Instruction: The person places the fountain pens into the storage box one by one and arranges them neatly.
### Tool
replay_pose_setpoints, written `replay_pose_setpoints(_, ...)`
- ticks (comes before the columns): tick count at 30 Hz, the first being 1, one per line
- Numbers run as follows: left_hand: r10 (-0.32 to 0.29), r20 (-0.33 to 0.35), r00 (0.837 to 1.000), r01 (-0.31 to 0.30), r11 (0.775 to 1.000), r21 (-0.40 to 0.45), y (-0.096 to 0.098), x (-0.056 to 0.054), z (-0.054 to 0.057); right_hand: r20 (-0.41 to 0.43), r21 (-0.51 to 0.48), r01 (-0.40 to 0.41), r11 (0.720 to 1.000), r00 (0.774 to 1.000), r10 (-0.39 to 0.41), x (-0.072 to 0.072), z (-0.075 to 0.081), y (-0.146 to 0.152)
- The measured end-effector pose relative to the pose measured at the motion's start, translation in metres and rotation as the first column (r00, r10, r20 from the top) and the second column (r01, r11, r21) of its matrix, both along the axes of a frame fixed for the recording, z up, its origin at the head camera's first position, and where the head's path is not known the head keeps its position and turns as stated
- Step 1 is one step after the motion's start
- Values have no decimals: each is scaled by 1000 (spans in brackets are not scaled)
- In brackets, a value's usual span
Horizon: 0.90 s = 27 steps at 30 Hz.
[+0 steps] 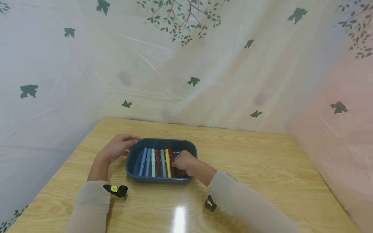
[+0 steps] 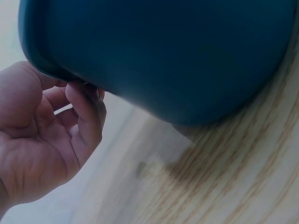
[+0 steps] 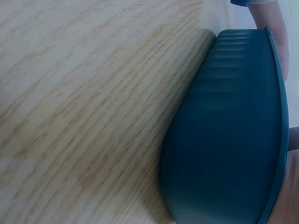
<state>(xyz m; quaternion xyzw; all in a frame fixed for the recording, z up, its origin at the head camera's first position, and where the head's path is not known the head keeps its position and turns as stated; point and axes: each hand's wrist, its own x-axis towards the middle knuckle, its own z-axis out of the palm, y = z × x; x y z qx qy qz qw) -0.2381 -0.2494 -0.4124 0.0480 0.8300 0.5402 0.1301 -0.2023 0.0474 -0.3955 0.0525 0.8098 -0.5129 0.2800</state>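
Note:
A dark blue tray (image 1: pixel 161 181) with rounded corners stands on the wooden table. Several pens with clips lie side by side in it: two blue, a pale mint pen (image 1: pixel 153 163), a dark red one, a grey-green one, a yellow pen (image 1: pixel 168 163) and, rightmost, another dark red pen (image 1: pixel 171 155). My left hand (image 1: pixel 118 147) grips the tray's rim at the far left corner, thumb and fingers meeting there in the left wrist view. Inside the right end, my right hand (image 1: pixel 185 160) has curled fingers that pinch the rightmost dark red pen, hiding part of it.
The wooden table (image 1: pixel 247 161) extends on both sides of the tray. Behind it hangs a pale curtain (image 1: pixel 163 77) with leaf and bird prints. Black wrist cameras sit on both sleeves, close to the tabletop.

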Motion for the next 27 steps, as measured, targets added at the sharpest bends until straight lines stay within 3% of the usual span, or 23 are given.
replay_pose_setpoints(8,7,6,1000,-7,1000,-4,1,0,0,-116,-3,61,998,991,-61,3,-6,-2)
replay_pose_setpoints(16,4,4,1000,-4,1000,2,1,1,-1,-118,-33,104,994,987,-107,3,-8,-4)
replay_pose_setpoints(27,10,14,1000,-10,1000,12,1,0,0,-145,-33,103,994,984,-107,1,-10,-5)
